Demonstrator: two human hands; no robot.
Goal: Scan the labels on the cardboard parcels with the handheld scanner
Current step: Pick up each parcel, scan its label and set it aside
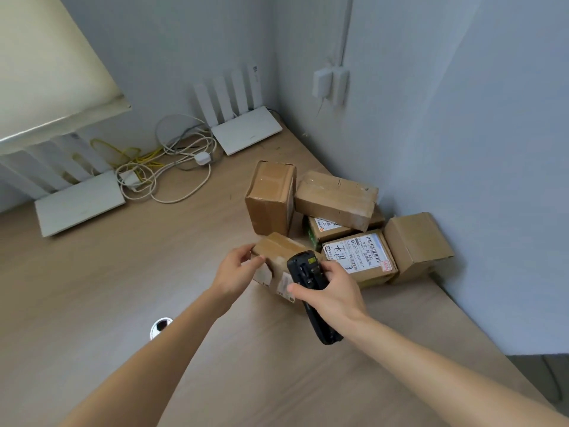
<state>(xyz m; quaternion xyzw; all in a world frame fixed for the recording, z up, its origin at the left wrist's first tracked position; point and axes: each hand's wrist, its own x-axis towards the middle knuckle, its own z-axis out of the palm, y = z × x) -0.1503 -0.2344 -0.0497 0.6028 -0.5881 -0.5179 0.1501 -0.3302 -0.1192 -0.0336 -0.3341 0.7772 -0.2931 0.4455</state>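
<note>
My left hand (235,272) grips the near-left end of a small cardboard parcel (278,248) lying on the wooden desk (154,272); white labels show on its near side. My right hand (334,292) holds a black handheld scanner (309,278), its head just above that parcel's right end. Behind it stands an upright parcel (271,198). To the right lies a flat parcel with a white printed label (357,252) facing up.
More parcels sit against the right wall: one (335,198) stacked on a labelled one (328,226), and a box (415,245) at the far right. Two white routers (246,131) (80,204) and tangled cables (172,167) fill the back. A cable hole (160,326) lies near left.
</note>
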